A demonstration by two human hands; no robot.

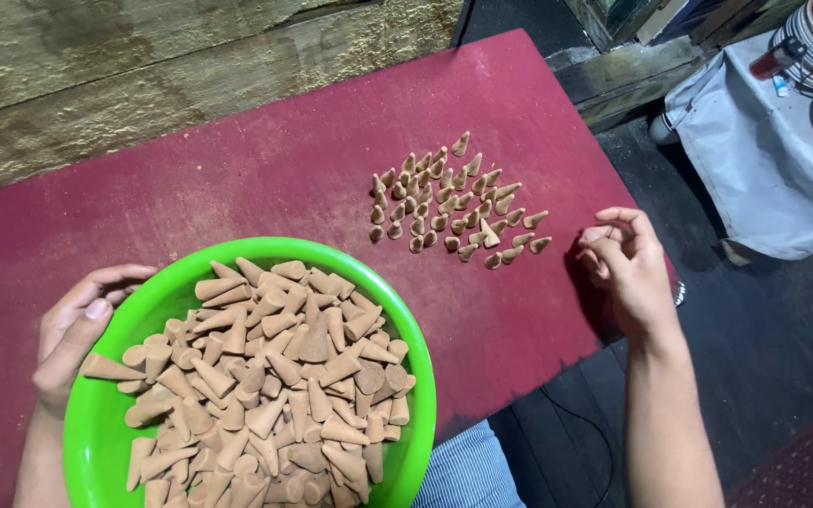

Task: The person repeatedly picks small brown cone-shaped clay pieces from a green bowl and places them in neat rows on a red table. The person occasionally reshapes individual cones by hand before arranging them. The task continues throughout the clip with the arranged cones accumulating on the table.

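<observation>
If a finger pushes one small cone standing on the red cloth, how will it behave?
The standing cones probably tip easily: narrow bases, and several already lie sideways. A toppled cone likely rolls in a curve. They look light and possibly brittle.

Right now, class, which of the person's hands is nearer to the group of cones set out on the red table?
Right. The right hand hovers just beside the group of cones; the left hand grips the green bowl farther off.

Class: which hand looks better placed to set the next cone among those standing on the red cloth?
Probably the right hand: free, beside the standing cones. The left hand grips the green bowl.
</observation>
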